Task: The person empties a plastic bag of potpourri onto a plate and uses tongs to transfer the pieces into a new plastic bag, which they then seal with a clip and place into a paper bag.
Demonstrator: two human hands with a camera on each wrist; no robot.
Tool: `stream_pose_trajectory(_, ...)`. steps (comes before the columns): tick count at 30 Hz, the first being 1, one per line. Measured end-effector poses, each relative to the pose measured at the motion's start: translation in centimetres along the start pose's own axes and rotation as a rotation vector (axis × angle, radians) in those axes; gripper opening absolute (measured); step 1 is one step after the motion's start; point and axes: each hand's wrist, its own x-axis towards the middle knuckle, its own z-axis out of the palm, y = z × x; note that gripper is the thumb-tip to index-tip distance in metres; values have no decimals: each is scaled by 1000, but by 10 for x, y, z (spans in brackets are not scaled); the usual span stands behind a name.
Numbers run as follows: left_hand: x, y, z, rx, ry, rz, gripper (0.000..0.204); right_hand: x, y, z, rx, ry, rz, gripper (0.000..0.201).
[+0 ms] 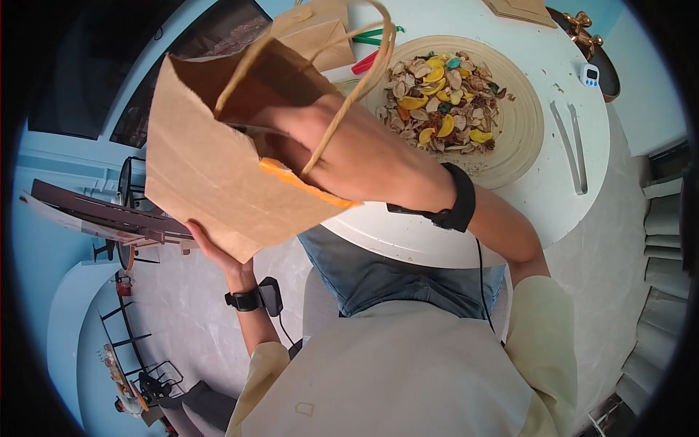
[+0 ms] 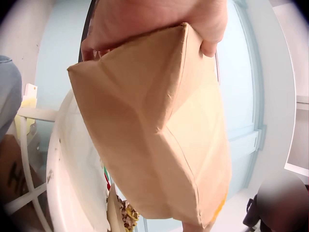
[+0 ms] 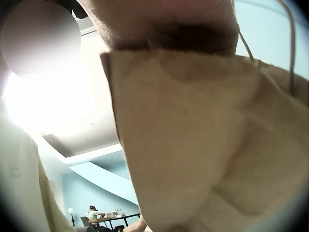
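A person's hands work at a brown paper bag (image 1: 211, 175), held up at about ten o'clock in the head view, beside the round white tabletop (image 1: 539, 193). The left hand (image 2: 159, 19) grips the bag from underneath, thumb hooked over one edge of its bottom and fingers at another. The right hand (image 1: 313, 124) reaches down through the bag's open mouth, between twisted paper handles (image 1: 333, 131); its fingers are hidden inside, so I cannot tell whether they are open or closed, and the bag's contents are out of sight too. An orange strip (image 1: 306, 182) runs along part of the rim. Between one and two o'clock, a round, pale plate (image 1: 526, 109) carries a loose heap of dried petals (image 1: 466, 109), mostly beige and brown, with yellow curved pieces and a few teal and orange bits. Metal tongs (image 1: 581, 188) lie between two and three o'clock, legs apart, with a small white timer (image 1: 590, 75) near two. A second paper bag (image 1: 320, 44) sits at twelve o'clock, next to green (image 1: 375, 35) and red objects. A dark dish (image 1: 610, 80) at two o'clock holds gold-coloured ornaments (image 1: 580, 22).
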Motion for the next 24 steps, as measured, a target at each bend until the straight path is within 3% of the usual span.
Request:
stream_pose_trajectory(1, 1, 2, -1, 7, 26, 8, 68, 2, 8, 4, -24, 187, -137, 25)
stream_pose_trajectory(2, 3, 3, -4, 7, 26, 8, 68, 3, 5, -1, -24, 187, -137, 25)
stream_pose_trajectory(4, 6, 5, -11, 1, 41, 11, 66, 5, -4, -17, 95, 166, 27, 24)
stream_pose_trajectory(9, 23, 9, -33, 25, 88, 48, 63, 4, -1, -29, 115, 153, 78, 28)
stream_pose_trajectory(19, 39, 28, -67, 32, 215, 162, 61, 7, 8, -43, 171, 247, 88, 27)
stream_pose_trajectory(24, 48, 21, -102, -23, 210, 76, 60, 11, 16, -38, 162, 271, 79, 29)
